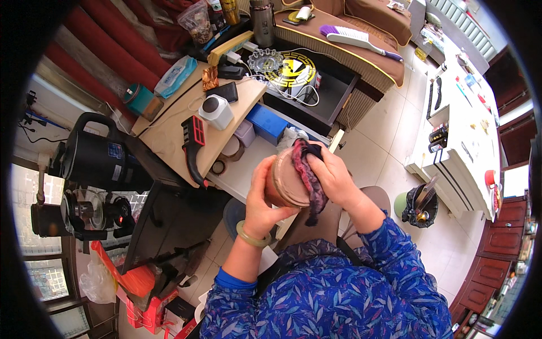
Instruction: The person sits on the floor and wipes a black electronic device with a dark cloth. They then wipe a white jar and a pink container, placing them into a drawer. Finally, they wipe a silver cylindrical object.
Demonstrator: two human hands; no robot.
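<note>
My left hand (263, 203), with a pale bangle at its wrist, grips a round brownish jar (292, 186) from the side. The jar is tilted, with its flat round end facing up and to the right. A crumpled red and dark cloth (305, 169) is bunched in my right hand (332, 171). That cloth lies against the jar's flat end, and part of it hangs down past the edge. Both hands are above the front of a pulled-out drawer (242, 171). My fingers and the cloth hide part of the jar.
On the wooden desktop (163, 144) lie a black and red knife sharpener (194, 137) and a white bottle (217, 112). The drawer holds a blue box (267, 123) and tape rolls (233, 148). A black electric pot (106, 156) stands left; a lined waste bin (400, 203) stands right.
</note>
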